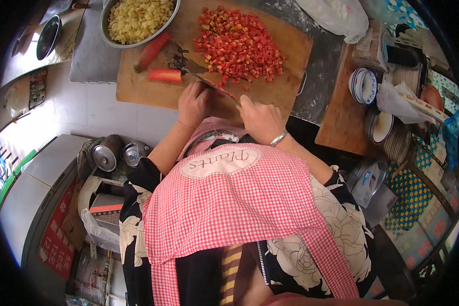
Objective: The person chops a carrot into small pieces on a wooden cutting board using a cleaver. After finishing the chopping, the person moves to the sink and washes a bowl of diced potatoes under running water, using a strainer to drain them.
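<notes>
My right hand [262,120] grips the handle of a kitchen knife [212,85], whose blade slants up and left over a wooden cutting board [137,91]. My left hand [193,104] rests on the board's near edge, fingers curled down against the blade; whatever lies under them is hidden. Small red bits lie along the far side of the blade. Beyond it spreads a heap of diced red carrot [239,46], some cubes yellowish. To the left lie a cut length of carrot [165,75] and a larger carrot piece [152,52].
A metal bowl [106,31] of pale yellow cubes stands at the board's far left corner. A white plastic bag [336,18] lies far right. Blue-and-white bowls [363,85] are stacked on the right side. Lidded metal pots [107,153] stand low on the left.
</notes>
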`<action>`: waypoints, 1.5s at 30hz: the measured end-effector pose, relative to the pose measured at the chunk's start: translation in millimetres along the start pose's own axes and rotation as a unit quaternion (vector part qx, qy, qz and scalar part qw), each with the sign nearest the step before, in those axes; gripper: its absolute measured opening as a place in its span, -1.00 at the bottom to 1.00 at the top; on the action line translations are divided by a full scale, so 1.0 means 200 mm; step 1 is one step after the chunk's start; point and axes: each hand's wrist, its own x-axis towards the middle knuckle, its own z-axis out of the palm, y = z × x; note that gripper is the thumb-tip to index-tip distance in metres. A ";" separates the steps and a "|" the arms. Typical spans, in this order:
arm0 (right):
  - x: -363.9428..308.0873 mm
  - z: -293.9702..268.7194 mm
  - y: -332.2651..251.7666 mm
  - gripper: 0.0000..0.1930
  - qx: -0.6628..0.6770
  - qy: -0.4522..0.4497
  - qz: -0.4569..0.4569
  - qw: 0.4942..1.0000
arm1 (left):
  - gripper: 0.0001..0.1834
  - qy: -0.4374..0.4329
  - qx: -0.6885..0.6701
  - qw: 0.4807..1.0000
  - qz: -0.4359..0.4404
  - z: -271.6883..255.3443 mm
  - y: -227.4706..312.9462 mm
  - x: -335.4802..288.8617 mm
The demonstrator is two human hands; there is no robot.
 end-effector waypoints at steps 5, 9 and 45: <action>0.01 0.02 -0.01 -0.80 0.018 0.098 -0.047 0.994 | -0.78 -0.001 -0.010 1.000 0.006 -0.03 0.01 -0.01; 0.01 0.03 -0.01 -0.80 0.004 0.005 0.001 1.000 | -0.77 -0.024 -0.018 1.000 -0.002 -0.05 0.01 -0.02; -0.01 0.02 0.01 -0.78 -0.008 0.053 -0.064 0.997 | -0.76 -0.062 0.015 0.996 0.057 -0.08 -0.07 -0.05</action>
